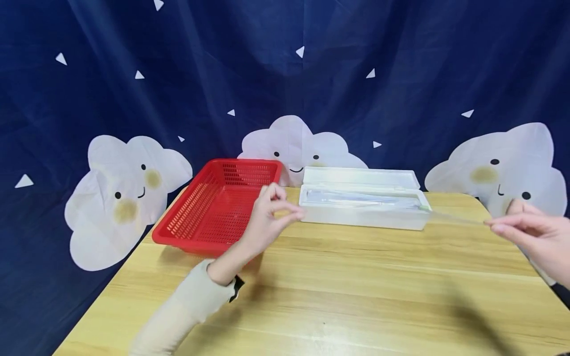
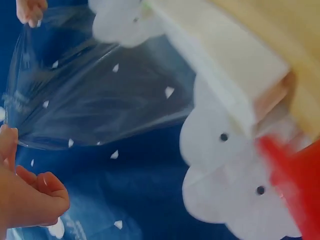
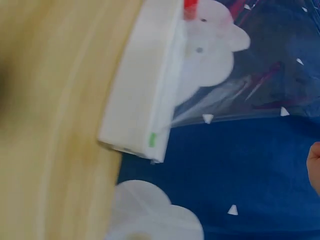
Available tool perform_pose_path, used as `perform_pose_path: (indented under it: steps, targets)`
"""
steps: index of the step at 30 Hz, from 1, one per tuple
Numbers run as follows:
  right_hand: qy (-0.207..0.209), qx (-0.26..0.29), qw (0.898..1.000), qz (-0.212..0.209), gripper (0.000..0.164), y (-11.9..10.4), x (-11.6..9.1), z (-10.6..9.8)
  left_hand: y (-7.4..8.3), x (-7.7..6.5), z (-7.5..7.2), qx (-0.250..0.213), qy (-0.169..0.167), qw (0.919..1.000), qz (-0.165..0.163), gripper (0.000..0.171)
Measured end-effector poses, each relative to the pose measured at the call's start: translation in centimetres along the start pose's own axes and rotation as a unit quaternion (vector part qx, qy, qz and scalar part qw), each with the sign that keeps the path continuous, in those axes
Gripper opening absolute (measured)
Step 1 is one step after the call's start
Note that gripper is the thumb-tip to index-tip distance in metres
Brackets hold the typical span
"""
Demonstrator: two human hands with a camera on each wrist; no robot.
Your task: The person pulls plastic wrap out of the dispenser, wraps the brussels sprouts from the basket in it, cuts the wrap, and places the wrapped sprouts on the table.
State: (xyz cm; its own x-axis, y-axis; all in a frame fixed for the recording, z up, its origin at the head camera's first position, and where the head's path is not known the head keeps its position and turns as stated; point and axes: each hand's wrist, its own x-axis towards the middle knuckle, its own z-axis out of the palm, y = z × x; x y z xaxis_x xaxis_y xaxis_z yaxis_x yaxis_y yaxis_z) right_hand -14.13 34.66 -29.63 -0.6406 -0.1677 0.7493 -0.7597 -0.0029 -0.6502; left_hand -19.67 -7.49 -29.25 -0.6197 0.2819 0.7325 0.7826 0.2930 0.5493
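Observation:
A sheet of clear cling film (image 2: pixel 110 90) stretches between my two hands. My left hand (image 1: pixel 271 210) pinches one corner of it between thumb and fingers, just left of a long white cling film box (image 1: pixel 365 217). Over at the right edge of the head view, my right hand (image 1: pixel 534 237) pinches the other corner. The box stands on the table with its lid (image 1: pixel 360 178) raised, and the film trails back toward it. A small green piece (image 3: pixel 152 139) shows at one end of the box. In the head view the film is barely visible.
A red plastic basket (image 1: pixel 182 242) with slotted walls stands on the left of the wooden table (image 1: pixel 356 291), behind my left forearm. A dark blue curtain (image 1: pixel 249 64) with white clouds and triangles hangs behind the table.

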Motion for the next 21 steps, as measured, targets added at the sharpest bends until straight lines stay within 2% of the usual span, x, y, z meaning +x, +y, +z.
perform_pose_path:
  steps: [5,9,12,16,21]
  targets:
    - [-0.081,-0.06,0.995,-0.017,0.01,0.5,-2.8,0.4,-0.7,-3.5,0.2,0.034,-0.075,0.9966,-0.002,0.007]
    - [-0.143,-0.079,0.986,-0.03,0.012,1.4,-4.7,0.7,-1.9,-6.0,0.6,0.065,-0.147,0.9868,0.015,0.007]
    - [-0.174,-0.113,0.978,-0.015,0.021,2.1,-6.2,0.7,-2.5,-7.7,0.8,0.085,-0.189,0.9777,0.033,0.007]
    - [-0.194,-0.207,0.959,0.026,0.043,2.4,-8.5,0.7,-2.7,-9.4,1.0,0.104,-0.22,0.9686,0.053,0.009]
    - [-0.201,-0.202,0.958,0.037,0.048,2.8,-10.3,1.2,-3.2,-10.7,1.3,0.116,-0.246,0.961,0.053,0.012]
